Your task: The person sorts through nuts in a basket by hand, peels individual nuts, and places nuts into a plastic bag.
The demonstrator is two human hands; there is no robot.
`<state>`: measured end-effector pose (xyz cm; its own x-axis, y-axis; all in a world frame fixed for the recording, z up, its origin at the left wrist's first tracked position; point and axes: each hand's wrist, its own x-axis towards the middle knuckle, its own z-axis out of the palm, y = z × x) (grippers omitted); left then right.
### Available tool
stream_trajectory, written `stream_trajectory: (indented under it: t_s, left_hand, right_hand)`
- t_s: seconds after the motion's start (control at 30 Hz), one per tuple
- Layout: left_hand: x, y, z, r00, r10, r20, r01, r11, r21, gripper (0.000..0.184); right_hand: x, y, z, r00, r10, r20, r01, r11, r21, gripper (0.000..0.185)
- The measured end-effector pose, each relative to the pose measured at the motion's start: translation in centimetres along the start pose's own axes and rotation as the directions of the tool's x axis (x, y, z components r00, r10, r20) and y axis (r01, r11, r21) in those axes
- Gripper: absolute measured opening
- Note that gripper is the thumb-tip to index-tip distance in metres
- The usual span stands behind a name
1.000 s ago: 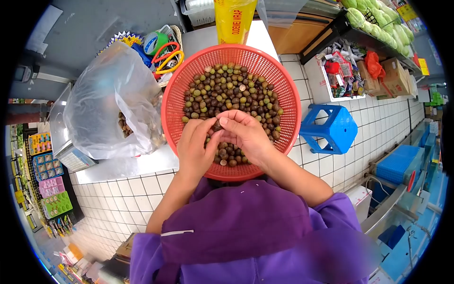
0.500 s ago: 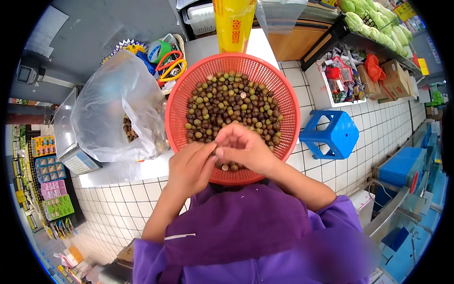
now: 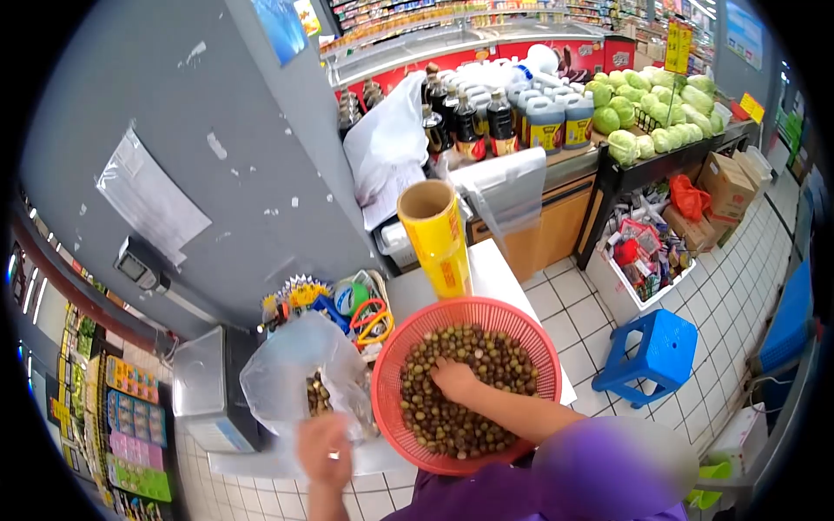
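Observation:
A red plastic colander basket [image 3: 380, 408] holds a heap of small round brown and greenish nuts [image 3: 486, 417]. My right hand [image 3: 453, 380] reaches into the heap, its fingertips hidden among the nuts. To the left of the basket, my left hand [image 3: 326, 447] is raised in front of the clear plastic bag [image 3: 282, 373] and smeared by motion. A small white spot shows on the left hand; I cannot make out what it is. Inside the bag lie more nuts [image 3: 318, 395].
A yellow wrap roll [image 3: 437, 243] stands behind the basket on the metal table [image 3: 499, 269]. Scissors with orange handles [image 3: 373, 323] lie in a small tray. A scale [image 3: 204, 382] is at left, a blue stool [image 3: 653, 352] at right. Dark sauce bottles [image 3: 469, 126] and cabbages [image 3: 665, 104] are farther back.
My hands were together above the basket and have parted. The right now dips into the nuts; the left has moved left toward the bag. The view has tilted up and turned left.

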<state>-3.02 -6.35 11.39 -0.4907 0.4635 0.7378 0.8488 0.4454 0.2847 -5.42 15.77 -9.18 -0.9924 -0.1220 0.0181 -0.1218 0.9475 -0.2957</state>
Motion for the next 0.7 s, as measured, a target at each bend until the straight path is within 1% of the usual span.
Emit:
stream_trajectory:
  t_s: [0.03,0.07,0.1,0.13,0.17,0.2,0.23,0.27,0.33,0.4,0.47,0.5,0.53,0.6,0.63,0.67,0.7]
  left_hand:
    - [0.2,1.2,1.4,0.988,-0.031,0.154,0.053,0.989,-0.139,0.03]
    - [0.4,2.7,2.9,0.942,-0.137,0.307,0.194,0.967,-0.164,0.026]
    - [-0.7,2.4,5.3,0.926,-0.137,0.35,0.214,0.958,-0.19,0.021]
    - [-2.6,1.7,7.6,0.826,-0.343,0.447,0.491,0.827,-0.274,0.018]
    - [-4.2,1.1,9.5,0.664,-0.5,0.556,0.726,0.609,-0.32,0.016]
    - [-4.6,0.8,10.6,0.655,-0.507,0.561,0.736,0.596,-0.321,0.016]
    - [-4.7,0.8,11.4,0.471,-0.626,0.622,0.877,0.255,-0.407,0.018]
    - [-4.7,1.1,11.9,0.253,-0.671,0.697,0.886,-0.129,-0.445,0.022]
    - [-3.6,0.9,11.7,0.215,-0.456,0.863,0.824,-0.391,-0.411,0.028]
    - [-2.2,2.0,10.9,0.281,-0.392,0.876,0.805,-0.4,-0.437,0.027]
    - [-1.7,2.6,10.6,0.345,-0.414,0.842,0.788,-0.361,-0.5,0.025]
    - [-2.0,2.7,10.2,0.378,-0.404,0.833,0.767,-0.366,-0.526,0.022]
    - [-2.2,3.0,9.9,0.37,-0.411,0.833,0.765,-0.373,-0.524,0.022]
    - [-2.4,4.0,9.2,0.49,-0.505,0.71,0.76,-0.15,-0.632,0.017]
    - [-2.8,4.0,8.9,0.529,-0.512,0.676,0.744,-0.103,-0.66,0.017]
    - [-2.8,4.3,8.7,0.527,-0.519,0.673,0.741,-0.107,-0.662,0.017]
    - [-2.5,4.9,8.5,0.6,-0.546,0.585,0.72,0.051,-0.692,0.018]
  right_hand:
    - [-0.2,0.4,-0.2,0.999,-0.006,0.044,0.005,1.0,0.021,0.017]
    - [-0.4,1.1,-0.3,0.999,-0.002,0.036,0.002,1.0,0.018,0.017]
    - [-0.7,1.8,-0.1,0.999,0.029,0.039,-0.037,0.974,0.224,0.018]
    - [-1.1,2.1,0.2,0.997,0.057,0.054,-0.075,0.904,0.421,0.019]
    - [-1.9,1.8,-2.2,0.997,0.078,-0.003,-0.064,0.838,0.542,0.019]
    - [-2.8,1.3,-4.6,0.997,0.079,0.014,-0.074,0.838,0.541,0.019]
    - [-3.7,0.6,-7.0,0.994,0.078,-0.07,-0.016,0.772,0.635,0.02]
    - [-4.5,-0.2,-9.1,0.986,0.086,-0.144,0.045,0.694,0.718,0.022]
    - [-5.9,-1.5,-12.3,0.963,0.001,-0.269,0.158,0.807,0.569,0.023]
    - [-6.2,-2.2,-12.4,0.857,-0.091,-0.507,0.364,0.804,0.47,0.017]
    - [-6.9,-2.6,-13.7,0.936,-0.04,-0.35,0.262,0.743,0.616,0.021]
    - [-7.2,-2.7,-14.2,0.904,-0.088,-0.419,0.349,0.719,0.602,0.021]
    - [-7.5,-2.9,-14.2,0.908,-0.091,-0.41,0.346,0.714,0.608,0.021]
    - [-8.3,-3.2,-14.4,0.918,-0.054,-0.392,0.351,0.567,0.745,0.024]
    - [-8.4,-3.0,-14.4,0.904,-0.095,-0.416,0.393,0.564,0.726,0.027]
    - [-8.7,-3.0,-14.4,0.906,-0.102,-0.411,0.393,0.562,0.728,0.027]
    - [-9.0,-3.2,-14.4,0.932,-0.062,-0.356,0.345,0.452,0.823,0.026]
